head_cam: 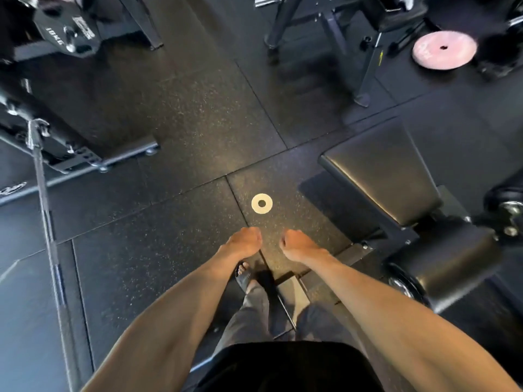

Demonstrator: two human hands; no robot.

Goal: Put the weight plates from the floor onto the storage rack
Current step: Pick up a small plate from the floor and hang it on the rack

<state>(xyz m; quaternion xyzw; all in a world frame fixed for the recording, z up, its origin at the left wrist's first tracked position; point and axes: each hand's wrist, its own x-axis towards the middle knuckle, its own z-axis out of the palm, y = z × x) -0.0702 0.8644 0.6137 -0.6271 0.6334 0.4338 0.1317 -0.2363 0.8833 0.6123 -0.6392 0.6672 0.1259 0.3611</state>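
Both hands hung empty over the floor, fingers loosely curled and holding nothing. The left hand (245, 241) and the right hand (295, 244) sat close together, bare forearms reaching forward and down from the person's body.

Just beyond the knuckles, a small white weight plate (262, 203) lay flat on the speckled rubber floor (169, 123), apart from both hands and beside a seam between tiles. A larger pink weight plate (444, 50) lay flat far off at the upper right, near the legs of dark equipment. At the upper left, a black plate marked 10KG (66, 33) was mounted on a dark metal frame (124, 154); whether this frame was the storage rack could not be told.

A black padded bench (382, 176) stood to the right of the white plate. A long barbell (51, 236) ran along the left edge. Below the left hand, a foot in a dark sandal (243, 274) stood on the floor.
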